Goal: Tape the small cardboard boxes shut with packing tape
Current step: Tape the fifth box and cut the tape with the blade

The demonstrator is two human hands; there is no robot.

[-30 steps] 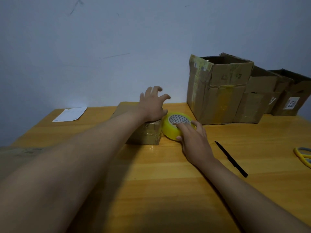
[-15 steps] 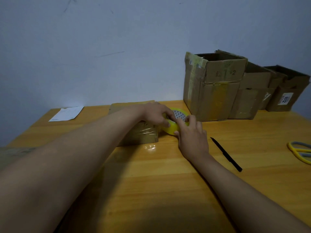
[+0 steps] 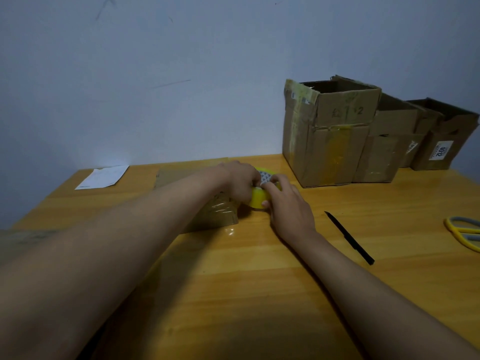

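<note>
Gripping, seemingly, round yellow tape roll (image 3: 258,200)

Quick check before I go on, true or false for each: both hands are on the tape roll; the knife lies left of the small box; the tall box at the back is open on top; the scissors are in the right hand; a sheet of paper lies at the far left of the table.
1. Both the left hand and right hand are on the tape roll. True.
2. The knife lies left of the small box. False: it lies to the right, beside the right forearm.
3. The tall box is open on top. True.
4. The scissors are in the right hand. False: they lie at the table's right edge.
5. A sheet of paper lies at far left. True.
</note>
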